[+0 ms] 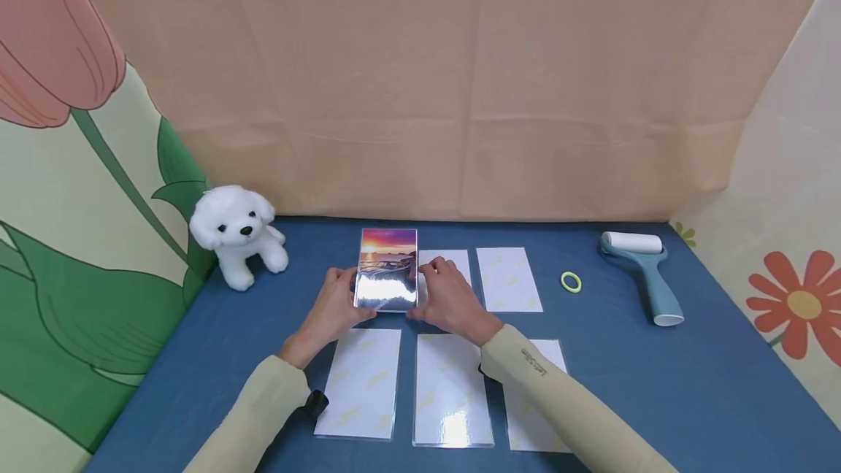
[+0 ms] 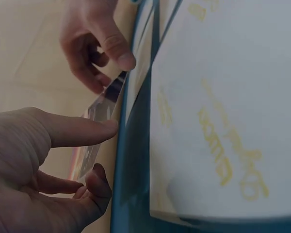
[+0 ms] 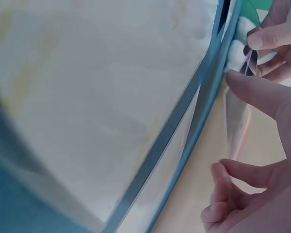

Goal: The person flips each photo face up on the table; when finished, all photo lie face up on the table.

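Note:
Both hands hold one glossy sunset photo card, its picture of a purple and orange sky over a rocky shore facing up toward me. My left hand pinches its left edge near the bottom corner, the thumb along the lower edge. On the opposite side, my right hand grips the right edge, fingers bent. The left wrist view catches the photo card nearly edge-on, between the thumb and fingertips. Below the hands lie white cards with faint yellow print, face down in a row.
Two more white cards lie behind, one partly hidden by the right hand. A white plush dog sits at the back left. To the right are a yellow-green ring and a lint roller with a blue handle. Blue cloth covers the table.

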{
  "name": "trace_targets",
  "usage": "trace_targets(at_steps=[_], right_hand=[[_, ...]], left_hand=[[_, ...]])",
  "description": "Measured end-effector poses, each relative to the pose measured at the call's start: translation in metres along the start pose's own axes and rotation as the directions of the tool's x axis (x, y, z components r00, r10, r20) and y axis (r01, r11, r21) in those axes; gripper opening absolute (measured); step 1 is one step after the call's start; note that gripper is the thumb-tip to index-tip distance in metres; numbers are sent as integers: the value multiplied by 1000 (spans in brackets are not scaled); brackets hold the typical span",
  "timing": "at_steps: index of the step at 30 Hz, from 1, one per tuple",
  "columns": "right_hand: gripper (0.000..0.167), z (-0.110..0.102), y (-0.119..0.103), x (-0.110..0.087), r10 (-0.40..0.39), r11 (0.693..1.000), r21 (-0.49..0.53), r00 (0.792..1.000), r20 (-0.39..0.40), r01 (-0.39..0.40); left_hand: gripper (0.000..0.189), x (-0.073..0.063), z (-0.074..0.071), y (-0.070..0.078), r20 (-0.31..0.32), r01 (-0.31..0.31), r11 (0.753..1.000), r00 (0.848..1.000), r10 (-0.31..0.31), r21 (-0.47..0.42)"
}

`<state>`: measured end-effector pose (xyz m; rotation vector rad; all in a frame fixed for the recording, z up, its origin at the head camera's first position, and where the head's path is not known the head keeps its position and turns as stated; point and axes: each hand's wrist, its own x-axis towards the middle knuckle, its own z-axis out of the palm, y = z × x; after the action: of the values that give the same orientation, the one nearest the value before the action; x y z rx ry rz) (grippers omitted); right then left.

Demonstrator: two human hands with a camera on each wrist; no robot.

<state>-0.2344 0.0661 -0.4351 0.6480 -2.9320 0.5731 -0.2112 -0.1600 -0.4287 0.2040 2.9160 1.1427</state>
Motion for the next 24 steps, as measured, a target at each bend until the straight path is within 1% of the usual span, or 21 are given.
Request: trace_targets(at_steps=[7,10,14,17,24], right_hand=[[75,7,-3,7,-9,998,-69,999,51,12],[71,9,-5,9,-16,995,-95,999,51,21],[70,10,-9,11,-33,990,-133,998,53,40],[74,10,-10,12,-26,988,-149,997,69,36],[74,10,-11,15,-17,986,-161,994,112,35]], left_hand=[[83,3,-2,-9,36,41,998,998,-43,56],[82,5,-3,-12,57,66,996,996,-70,65],[82,7,-5,-15,78,97,991,991,-104,87],[82,9,-7,-17,93,100,989,990,-110,105],[82,13,-6,-23,143,79,985,984,-102,156]])
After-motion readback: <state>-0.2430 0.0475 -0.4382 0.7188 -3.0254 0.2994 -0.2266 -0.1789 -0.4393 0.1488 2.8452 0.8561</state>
